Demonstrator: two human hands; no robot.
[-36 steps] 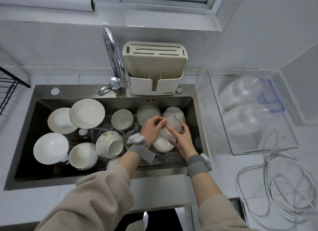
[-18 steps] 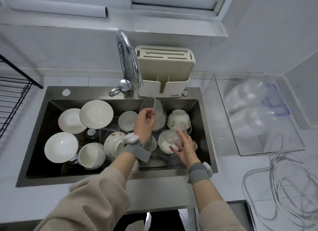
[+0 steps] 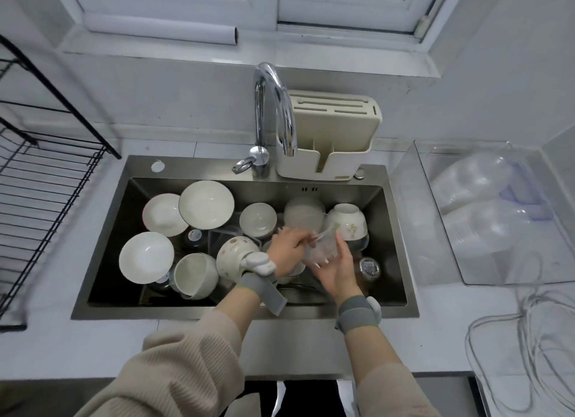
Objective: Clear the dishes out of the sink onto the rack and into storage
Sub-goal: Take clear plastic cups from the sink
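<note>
The steel sink [image 3: 102, 261] is full of white plates, bowls and cups, with a white plate [image 3: 146, 257] at the front left and a floral bowl [image 3: 347, 220] at the back right. Both hands meet over the right half of the sink around a clear glass cup [image 3: 322, 247]. My left hand [image 3: 287, 250] grips the cup from the left, its fingers curled at the rim. My right hand [image 3: 337, 269] cups it from below and the right. The black wire rack [image 3: 43, 199] stands on the counter to the left.
A chrome tap [image 3: 273, 105] arches over the back of the sink beside a beige knife block [image 3: 329, 136]. A clear storage bin [image 3: 485, 217] with clear plastic containers sits to the right. White cables [image 3: 529, 348] lie coiled at the front right.
My left hand, which had lifted a clear cup up toward the tap, has come back down. Both hands now hold a clear cup low over the sink's right half.
</note>
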